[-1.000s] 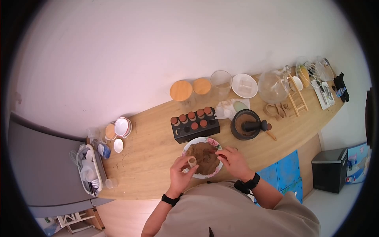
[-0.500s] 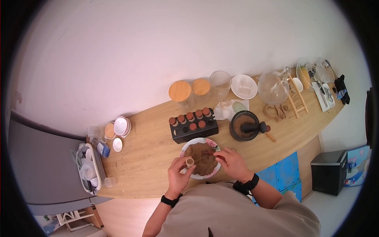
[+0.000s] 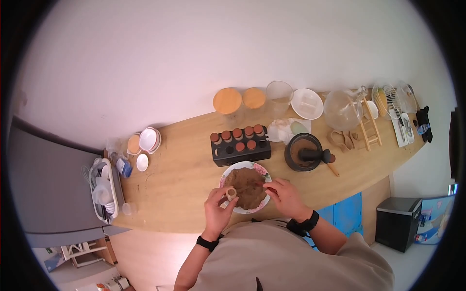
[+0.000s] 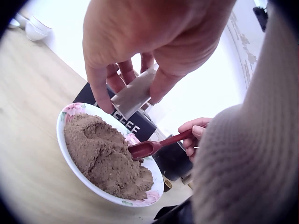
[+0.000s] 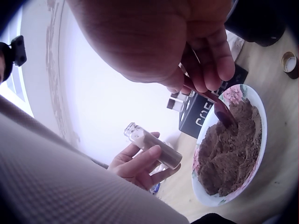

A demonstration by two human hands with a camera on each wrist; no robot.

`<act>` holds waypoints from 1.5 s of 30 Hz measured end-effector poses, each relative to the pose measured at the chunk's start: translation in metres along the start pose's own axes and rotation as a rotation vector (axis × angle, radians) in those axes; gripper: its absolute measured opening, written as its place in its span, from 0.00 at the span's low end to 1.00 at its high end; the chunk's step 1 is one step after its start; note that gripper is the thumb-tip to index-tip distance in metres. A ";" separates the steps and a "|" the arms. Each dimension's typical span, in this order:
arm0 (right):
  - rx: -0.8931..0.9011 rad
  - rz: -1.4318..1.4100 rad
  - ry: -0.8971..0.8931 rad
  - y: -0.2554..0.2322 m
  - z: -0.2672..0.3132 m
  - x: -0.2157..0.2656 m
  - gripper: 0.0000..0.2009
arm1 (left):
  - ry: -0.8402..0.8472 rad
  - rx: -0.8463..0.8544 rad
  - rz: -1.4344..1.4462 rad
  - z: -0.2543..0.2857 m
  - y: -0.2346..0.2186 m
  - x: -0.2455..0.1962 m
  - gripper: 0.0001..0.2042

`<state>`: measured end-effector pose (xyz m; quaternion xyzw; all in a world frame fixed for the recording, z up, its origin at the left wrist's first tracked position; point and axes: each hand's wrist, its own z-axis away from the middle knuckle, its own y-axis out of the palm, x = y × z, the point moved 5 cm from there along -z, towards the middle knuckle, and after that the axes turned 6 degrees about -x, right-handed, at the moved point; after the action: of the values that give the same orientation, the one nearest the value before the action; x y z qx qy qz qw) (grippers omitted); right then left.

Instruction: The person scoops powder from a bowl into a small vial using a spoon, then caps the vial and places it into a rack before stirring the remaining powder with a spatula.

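My left hand [image 3: 217,211] holds a small clear glass vial [image 5: 156,148] between thumb and fingers, over the near left rim of the bowl. Its uncapped mouth faces the head camera, and pale brown powder shows through the glass. With its fingertips, my right hand [image 3: 292,200] pinches the handle of a dark red scoop [image 4: 145,149]. The scoop's head touches the heap of brown powder [image 4: 100,154] at the bowl's right side. That white bowl [image 4: 74,110] has pink flowers on its rim. A loose gold-coloured cap [image 5: 289,64] lies beside it on the table.
Behind the bowl stands a black rack [image 3: 242,157] of brown-capped vials, lettered COFFEE. A black mortar [image 3: 290,156] with its pestle [image 3: 313,155] is to the right. Wood-lidded jars [image 3: 227,101] and a white dish [image 3: 307,116] line the wall; small bowls [image 3: 149,139] stand left.
The whole head view has shifted a little. Both hands stay at the bowl, still holding the vial and the scoop; the vial shows only a slight turn.
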<state>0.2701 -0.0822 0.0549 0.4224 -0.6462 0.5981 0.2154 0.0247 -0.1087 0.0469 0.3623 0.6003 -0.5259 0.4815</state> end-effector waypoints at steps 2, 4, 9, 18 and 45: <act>-0.006 -0.007 -0.004 0.000 -0.002 -0.001 0.08 | 0.022 -0.015 -0.003 -0.002 -0.002 -0.002 0.18; -0.014 -0.002 -0.012 0.000 -0.003 0.003 0.08 | 0.065 -0.013 -0.036 -0.004 -0.004 0.000 0.18; -0.039 0.029 -0.001 0.001 -0.001 0.010 0.08 | 0.063 0.065 -0.061 -0.005 -0.008 0.010 0.18; -0.217 -0.085 0.220 -0.014 0.021 0.011 0.08 | 0.113 0.083 -0.028 -0.008 -0.019 0.013 0.19; -0.221 -0.734 0.671 0.032 0.044 -0.054 0.09 | 0.149 0.143 0.027 -0.028 -0.031 0.017 0.19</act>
<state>0.2846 -0.1107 -0.0148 0.3809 -0.4099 0.5138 0.6503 -0.0146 -0.0877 0.0388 0.4417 0.5904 -0.5326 0.4155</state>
